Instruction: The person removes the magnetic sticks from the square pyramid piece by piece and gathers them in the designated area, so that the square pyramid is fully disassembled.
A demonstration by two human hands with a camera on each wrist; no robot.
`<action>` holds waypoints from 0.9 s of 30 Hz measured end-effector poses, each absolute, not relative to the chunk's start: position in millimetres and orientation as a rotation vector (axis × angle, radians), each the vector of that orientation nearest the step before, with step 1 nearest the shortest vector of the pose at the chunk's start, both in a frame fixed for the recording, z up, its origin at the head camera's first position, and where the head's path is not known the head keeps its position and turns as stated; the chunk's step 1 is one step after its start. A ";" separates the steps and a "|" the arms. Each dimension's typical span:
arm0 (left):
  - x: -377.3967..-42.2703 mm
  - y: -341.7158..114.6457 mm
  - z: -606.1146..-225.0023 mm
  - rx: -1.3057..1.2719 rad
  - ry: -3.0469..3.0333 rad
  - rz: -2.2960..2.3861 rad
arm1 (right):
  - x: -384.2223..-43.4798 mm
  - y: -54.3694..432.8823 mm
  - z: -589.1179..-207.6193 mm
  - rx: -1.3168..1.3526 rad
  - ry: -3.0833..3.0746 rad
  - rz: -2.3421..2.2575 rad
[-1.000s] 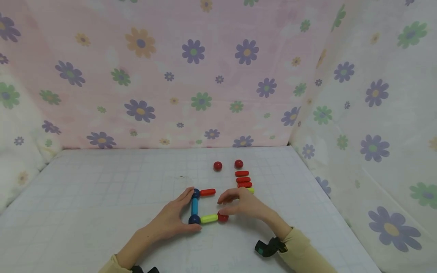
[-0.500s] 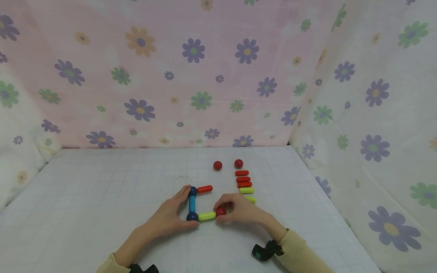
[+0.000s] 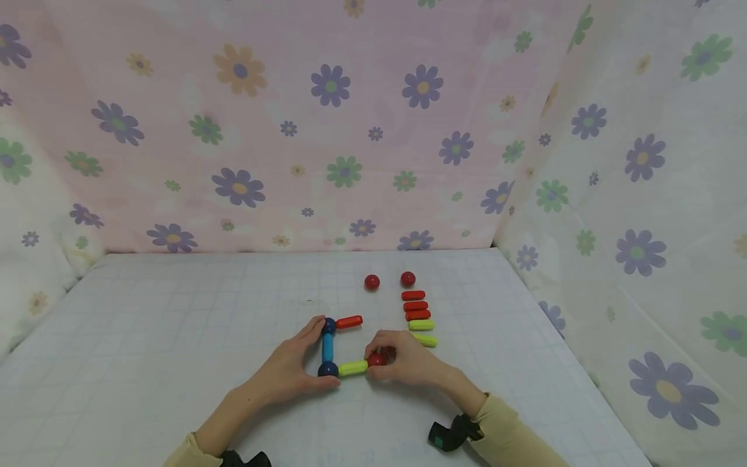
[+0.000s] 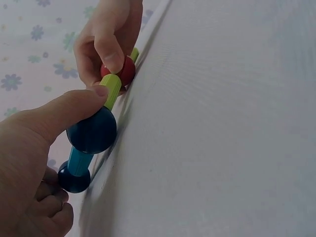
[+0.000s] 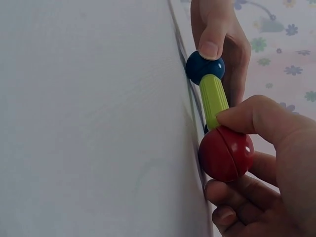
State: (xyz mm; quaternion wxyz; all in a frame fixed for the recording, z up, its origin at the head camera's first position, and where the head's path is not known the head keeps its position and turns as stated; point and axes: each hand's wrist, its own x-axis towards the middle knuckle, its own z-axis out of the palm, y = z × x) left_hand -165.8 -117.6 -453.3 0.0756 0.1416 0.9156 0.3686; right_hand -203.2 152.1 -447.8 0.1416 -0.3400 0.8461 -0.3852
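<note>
My left hand (image 3: 288, 370) holds a blue rod (image 3: 327, 348) with a dark blue ball at each end, the thumb at the near ball (image 3: 328, 369) and the fingers at the far ball (image 3: 329, 325). A red rod (image 3: 349, 322) sticks out rightward from the far ball. From the near ball a yellow-green rod (image 3: 353, 368) runs to a red ball (image 5: 226, 153), pinched by my right hand (image 3: 408, 357) between thumb and fingers. The right wrist view shows this ball against the rod's end, with a seam round it. These pieces form a three-sided frame lying on the table.
Two loose red balls (image 3: 371, 282) lie at the back right. Nearer stand several red rods (image 3: 415, 305) in a column, then two yellow-green rods (image 3: 421, 325), close beyond the right hand. The white table (image 3: 175, 311) ends at a flowered curtain (image 3: 350, 194).
My right hand, looser at first, has closed its fingers round the red ball. The joined pieces and the left hand have shifted slightly leftward and away.
</note>
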 end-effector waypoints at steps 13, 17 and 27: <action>-165.2 -117.5 -452.7 0.414 2.735 1.115 | -203.6 153.6 -449.5 -0.915 2.553 -1.127; -165.2 -117.2 -452.4 0.419 2.738 1.109 | -205.3 155.9 -449.3 -0.903 2.582 -1.088; -164.3 -116.4 -452.5 0.436 2.737 1.112 | -207.2 160.8 -442.7 -0.886 2.637 -1.097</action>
